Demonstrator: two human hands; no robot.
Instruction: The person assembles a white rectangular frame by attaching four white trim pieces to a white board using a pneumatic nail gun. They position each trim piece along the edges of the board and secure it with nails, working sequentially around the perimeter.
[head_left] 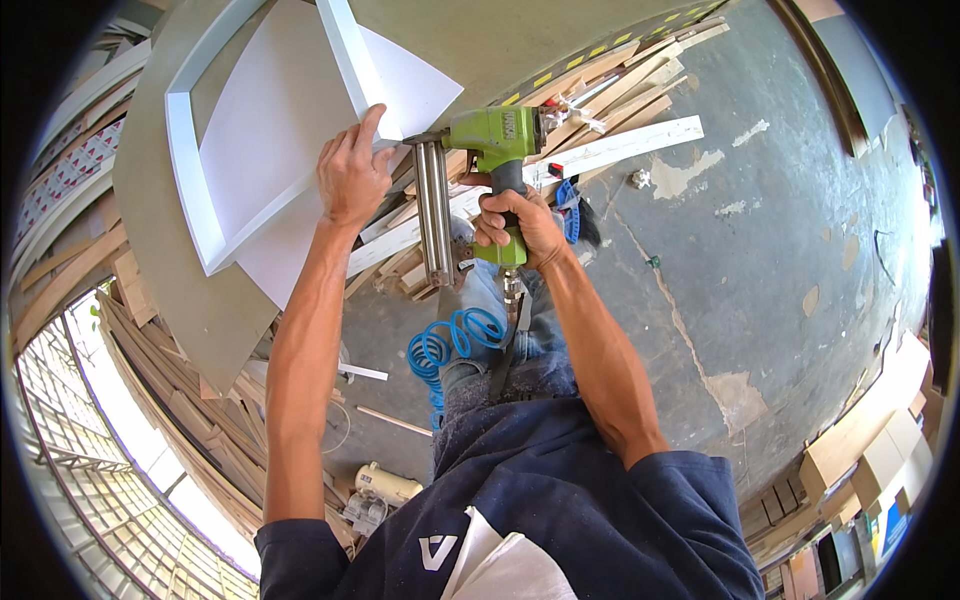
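Observation:
My right hand (525, 225) is wrapped round the black grip of a green pneumatic nail gun (505, 130). The gun's nose meets the corner of a white frame (350, 55), and its long silver magazine hangs toward me. At that same corner my left hand (355, 172) is closed over the frame's edge, thumb and fingers on either side. The frame lies on a white panel (265, 110) over a large greenish-grey board (145, 225). A blue coiled air hose (430, 355) hangs below the gun, in front of my legs.
Wooden strips (625, 85) lie piled beyond the gun, with a long white plank (640, 140) across them. More stacked boards (170, 390) line the left side. A cream motor-like machine (388, 485) stands on the floor near my left elbow. Boxes and panels (865, 460) sit at the right.

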